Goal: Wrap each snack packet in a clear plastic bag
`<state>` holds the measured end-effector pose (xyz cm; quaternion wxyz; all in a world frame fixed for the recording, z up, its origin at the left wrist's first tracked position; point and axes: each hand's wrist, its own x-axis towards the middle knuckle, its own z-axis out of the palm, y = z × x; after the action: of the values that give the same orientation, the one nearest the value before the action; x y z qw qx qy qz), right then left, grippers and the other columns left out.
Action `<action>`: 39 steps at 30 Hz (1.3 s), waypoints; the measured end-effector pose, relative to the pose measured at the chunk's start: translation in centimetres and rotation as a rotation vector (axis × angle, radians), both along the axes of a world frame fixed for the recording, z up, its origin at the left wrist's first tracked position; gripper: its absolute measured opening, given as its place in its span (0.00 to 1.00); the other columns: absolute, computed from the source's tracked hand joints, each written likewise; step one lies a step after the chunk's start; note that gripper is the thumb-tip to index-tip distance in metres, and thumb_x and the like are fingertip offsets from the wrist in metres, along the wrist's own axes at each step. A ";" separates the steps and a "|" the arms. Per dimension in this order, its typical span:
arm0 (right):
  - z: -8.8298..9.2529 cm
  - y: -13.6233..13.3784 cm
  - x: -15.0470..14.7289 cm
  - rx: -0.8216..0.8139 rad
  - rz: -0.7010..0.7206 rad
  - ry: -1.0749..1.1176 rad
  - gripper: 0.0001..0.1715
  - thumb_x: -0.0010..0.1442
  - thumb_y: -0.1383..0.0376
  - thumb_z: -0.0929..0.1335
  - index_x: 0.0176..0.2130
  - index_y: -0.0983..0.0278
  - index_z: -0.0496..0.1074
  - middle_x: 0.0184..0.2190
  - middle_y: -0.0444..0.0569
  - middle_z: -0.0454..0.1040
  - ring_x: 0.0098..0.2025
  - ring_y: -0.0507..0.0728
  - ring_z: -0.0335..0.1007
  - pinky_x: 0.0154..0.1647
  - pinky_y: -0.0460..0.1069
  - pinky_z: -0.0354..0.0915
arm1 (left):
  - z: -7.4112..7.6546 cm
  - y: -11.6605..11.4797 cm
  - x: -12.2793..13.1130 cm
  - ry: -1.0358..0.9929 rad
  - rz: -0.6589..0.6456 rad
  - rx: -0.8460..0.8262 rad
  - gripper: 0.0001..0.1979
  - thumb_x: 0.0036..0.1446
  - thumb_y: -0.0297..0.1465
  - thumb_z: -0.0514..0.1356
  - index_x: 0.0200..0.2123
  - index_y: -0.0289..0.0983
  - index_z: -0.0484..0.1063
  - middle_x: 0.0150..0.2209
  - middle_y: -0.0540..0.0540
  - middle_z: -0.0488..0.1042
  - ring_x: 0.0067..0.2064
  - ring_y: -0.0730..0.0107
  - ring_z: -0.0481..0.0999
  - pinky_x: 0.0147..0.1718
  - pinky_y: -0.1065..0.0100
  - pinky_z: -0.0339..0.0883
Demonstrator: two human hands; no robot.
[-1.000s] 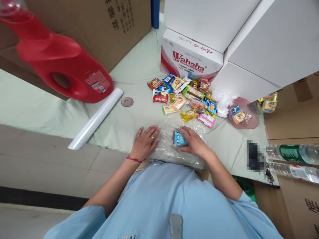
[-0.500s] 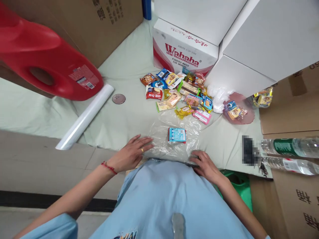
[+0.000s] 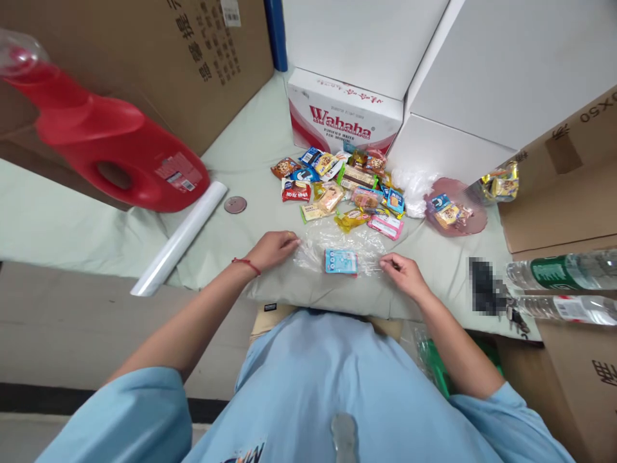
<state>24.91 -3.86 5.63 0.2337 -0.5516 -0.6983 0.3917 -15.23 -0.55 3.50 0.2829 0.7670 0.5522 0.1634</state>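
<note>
A sheet of clear plastic film (image 3: 313, 251) lies crinkled on the cloth-covered table (image 3: 289, 289). On it rests a small blue packet (image 3: 341, 262) with red showing along its edge. My left hand (image 3: 277, 249) pinches the film's left edge, its fingers closed. Opposite it, my right hand (image 3: 403, 272) has thumb and fingers pressed together on the right edge. The near side of the film has been folded up toward the packet. Just beyond it lies a pile of wrapped snacks (image 3: 357, 177).
A red jug (image 3: 139, 154) and a white film roll (image 3: 178, 241) lie left, by a round disc (image 3: 235, 204). A pink bowl (image 3: 475, 225) with snacks and crumpled white plastic (image 3: 409, 193) sit right. Behind stands the Wahaba carton (image 3: 342, 122). Two bottles (image 3: 554, 273) lie far right.
Both hands have moved forward, away from my body, and closed on the film's sides. The film's near edge has come up off the table front toward the packet. The view has shifted slightly.
</note>
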 end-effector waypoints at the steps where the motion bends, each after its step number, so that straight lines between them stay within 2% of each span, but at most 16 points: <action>1: -0.6 0.7 0.0 -0.013 -0.022 -0.026 0.20 0.65 0.48 0.66 0.37 0.61 0.76 0.26 0.44 0.75 0.29 0.56 0.70 0.33 0.49 0.66 | -0.3 0.8 0.4 0.017 0.024 0.015 0.26 0.70 0.47 0.47 0.37 0.38 0.80 0.32 0.46 0.82 0.35 0.63 0.79 0.39 0.63 0.74; 5: -1.9 1.6 0.8 -0.002 0.009 -0.248 0.15 0.63 0.56 0.66 0.38 0.62 0.77 0.32 0.48 0.78 0.34 0.58 0.73 0.38 0.50 0.66 | -1.0 1.6 0.2 0.039 0.117 0.083 0.22 0.68 0.46 0.49 0.41 0.43 0.81 0.40 0.42 0.83 0.41 0.56 0.80 0.43 0.56 0.74; 8: -1.4 1.8 1.8 0.105 -0.015 -0.368 0.14 0.65 0.60 0.65 0.41 0.62 0.79 0.36 0.50 0.79 0.37 0.58 0.74 0.42 0.51 0.67 | -0.3 -0.4 -1.3 0.054 0.326 0.265 0.21 0.68 0.47 0.50 0.47 0.44 0.80 0.46 0.39 0.82 0.48 0.50 0.78 0.50 0.49 0.72; 11: -0.3 3.1 1.8 0.208 -0.024 -0.432 0.14 0.68 0.61 0.64 0.43 0.62 0.79 0.37 0.51 0.78 0.40 0.59 0.74 0.45 0.51 0.67 | 1.5 -3.4 -1.2 0.084 0.506 0.433 0.21 0.71 0.42 0.48 0.49 0.41 0.78 0.45 0.36 0.80 0.51 0.46 0.75 0.53 0.42 0.67; 12: 0.0 3.9 1.4 0.235 0.004 -0.449 0.14 0.69 0.62 0.64 0.44 0.62 0.79 0.39 0.52 0.78 0.42 0.60 0.74 0.46 0.51 0.67 | 2.1 -4.4 -0.4 0.083 0.499 0.511 0.19 0.71 0.40 0.49 0.49 0.41 0.78 0.45 0.37 0.79 0.51 0.47 0.74 0.53 0.43 0.67; 15: 0.6 6.3 -1.5 0.260 0.125 -0.522 0.14 0.69 0.65 0.64 0.47 0.64 0.79 0.46 0.55 0.78 0.51 0.62 0.72 0.55 0.53 0.65 | 3.1 -6.8 3.8 0.044 0.307 0.624 0.11 0.69 0.34 0.55 0.45 0.41 0.78 0.43 0.42 0.81 0.46 0.57 0.76 0.50 0.53 0.70; 17: 0.6 7.5 -4.2 0.235 0.169 -0.592 0.15 0.70 0.65 0.65 0.51 0.65 0.78 0.53 0.58 0.77 0.56 0.64 0.69 0.58 0.54 0.64 | 2.9 -7.7 7.0 0.000 0.065 0.635 0.11 0.68 0.29 0.56 0.46 0.39 0.78 0.45 0.41 0.82 0.45 0.61 0.77 0.47 0.57 0.71; 19: 0.4 8.2 -6.8 0.212 0.159 -0.660 0.18 0.70 0.64 0.65 0.55 0.66 0.75 0.58 0.60 0.74 0.58 0.66 0.67 0.58 0.55 0.64 | 2.1 -7.9 9.5 0.023 -0.045 0.599 0.12 0.68 0.28 0.56 0.49 0.39 0.78 0.49 0.41 0.82 0.47 0.61 0.77 0.47 0.57 0.70; 21: 0.1 8.4 -8.8 0.205 0.124 -0.701 0.21 0.70 0.63 0.66 0.59 0.67 0.73 0.60 0.62 0.73 0.60 0.67 0.66 0.58 0.56 0.65 | 1.0 -7.8 10.8 0.108 -0.052 0.535 0.14 0.69 0.29 0.55 0.51 0.40 0.79 0.55 0.40 0.81 0.50 0.58 0.76 0.46 0.55 0.69; 23: -0.4 8.5 -10.1 0.198 0.068 -0.705 0.24 0.70 0.62 0.67 0.61 0.68 0.70 0.61 0.64 0.72 0.59 0.68 0.68 0.57 0.56 0.65 | 0.1 -7.4 11.0 0.199 0.022 0.463 0.16 0.71 0.32 0.54 0.54 0.40 0.78 0.60 0.40 0.78 0.51 0.54 0.76 0.45 0.53 0.67; 25: -0.9 8.8 -10.6 0.147 0.006 -0.667 0.27 0.68 0.61 0.68 0.63 0.68 0.68 0.60 0.65 0.73 0.57 0.68 0.71 0.55 0.56 0.66 | -0.5 -7.0 10.6 0.249 0.125 0.399 0.18 0.72 0.36 0.53 0.57 0.40 0.77 0.63 0.40 0.76 0.52 0.52 0.75 0.46 0.51 0.66; 27: -1.3 9.3 -10.7 0.047 -0.040 -0.590 0.29 0.66 0.62 0.70 0.63 0.68 0.68 0.53 0.63 0.77 0.53 0.67 0.74 0.52 0.55 0.66 | -0.7 -6.4 10.0 0.257 0.200 0.355 0.19 0.73 0.38 0.52 0.58 0.41 0.77 0.64 0.41 0.75 0.53 0.50 0.74 0.47 0.50 0.66; 30: -1.3 10.3 -10.2 -0.060 -0.030 -0.483 0.21 0.63 0.65 0.71 0.55 0.66 0.75 0.41 0.55 0.81 0.44 0.63 0.76 0.46 0.52 0.66 | -1.0 -5.6 9.4 0.221 0.265 0.337 0.18 0.72 0.38 0.52 0.55 0.41 0.78 0.65 0.40 0.73 0.55 0.48 0.72 0.50 0.49 0.67; 32: -0.9 10.5 -9.9 -0.071 0.015 -0.432 0.14 0.62 0.64 0.70 0.47 0.65 0.79 0.36 0.50 0.80 0.37 0.59 0.75 0.40 0.50 0.65 | -1.3 -5.2 9.2 0.156 0.314 0.342 0.17 0.70 0.37 0.55 0.56 0.40 0.77 0.64 0.37 0.72 0.57 0.47 0.71 0.53 0.48 0.68; 34: -0.4 10.1 -9.7 -0.081 0.068 -0.380 0.13 0.63 0.62 0.69 0.43 0.65 0.81 0.30 0.46 0.78 0.32 0.56 0.71 0.34 0.48 0.62 | -1.9 -5.0 9.2 0.069 0.370 0.348 0.20 0.68 0.36 0.57 0.60 0.38 0.72 0.63 0.35 0.71 0.60 0.47 0.70 0.57 0.48 0.68; 39: 0.1 7.6 -9.5 -0.133 0.318 -0.105 0.16 0.63 0.57 0.69 0.43 0.64 0.83 0.24 0.41 0.72 0.26 0.52 0.62 0.30 0.46 0.57 | -3.5 -5.1 8.9 -0.117 0.471 0.367 0.30 0.64 0.35 0.61 0.66 0.33 0.62 0.61 0.31 0.69 0.63 0.48 0.69 0.63 0.49 0.66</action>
<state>15.43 3.75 5.72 0.0949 -0.4680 -0.7608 0.4395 -6.31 -5.64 0.01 0.1253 0.6453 0.6591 0.3653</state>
